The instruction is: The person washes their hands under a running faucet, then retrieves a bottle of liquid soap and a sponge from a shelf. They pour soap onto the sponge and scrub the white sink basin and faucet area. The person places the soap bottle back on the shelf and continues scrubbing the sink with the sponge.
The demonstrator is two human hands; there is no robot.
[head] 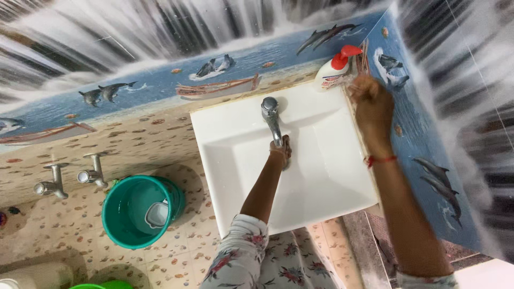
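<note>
While the left hand (282, 150) hangs cupped, grasping nothing, just under the spout of the chrome tap (272, 119) in the white square ceramic basin (235, 160), the right hand (371, 104) reaches to the basin's far right corner. Its fingers touch the white plastic soap bottle with a red pump (333, 69); whether they grip it I cannot tell. That bottle lies tilted, long axis slanting up-right, nearer the right hand. 1 teal plastic bucket (140, 211) stands left of the basin.
</note>
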